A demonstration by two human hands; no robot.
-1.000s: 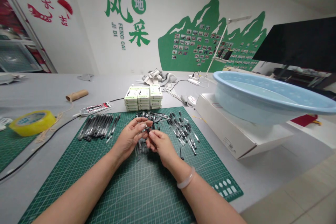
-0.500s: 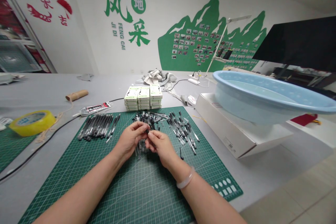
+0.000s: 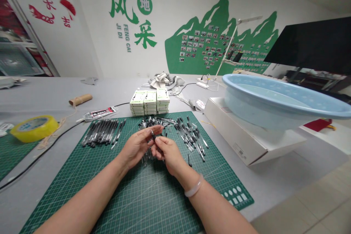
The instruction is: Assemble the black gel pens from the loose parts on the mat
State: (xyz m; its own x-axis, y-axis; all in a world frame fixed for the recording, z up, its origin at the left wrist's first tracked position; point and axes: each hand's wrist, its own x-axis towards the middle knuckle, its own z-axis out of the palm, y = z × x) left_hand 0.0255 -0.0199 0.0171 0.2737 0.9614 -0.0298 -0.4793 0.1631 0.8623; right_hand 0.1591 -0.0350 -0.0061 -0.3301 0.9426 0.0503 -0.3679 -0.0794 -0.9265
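My right hand (image 3: 168, 152) pinches a small black pen part (image 3: 153, 136) between thumb and fingertips; its exact shape is mostly covered. Close beside it, my left hand (image 3: 138, 147) has its fingers stretched out and its thumb near the black part. Both hands are over the middle of the green cutting mat (image 3: 131, 197). Behind and below them lies a heap of clear and black pen parts (image 3: 150, 120), partly hidden. Black-and-clear pens (image 3: 102, 131) lie in a row on the left, and more loose pens (image 3: 192, 135) are scattered on the right.
Stacked small boxes (image 3: 145, 102) stand behind the mat. On the right, a blue basin (image 3: 255, 106) rests on a white carton (image 3: 233, 131). Yellow tape (image 3: 35, 128), a plastic packet (image 3: 100, 113) and a black cable (image 3: 41, 155) lie left. A black clip-like piece (image 3: 189, 160) is right of my hands.
My left fingers have opened from a pinch and stretched out to the right. The right hand stays in nearly the same place, with the black part now showing more.
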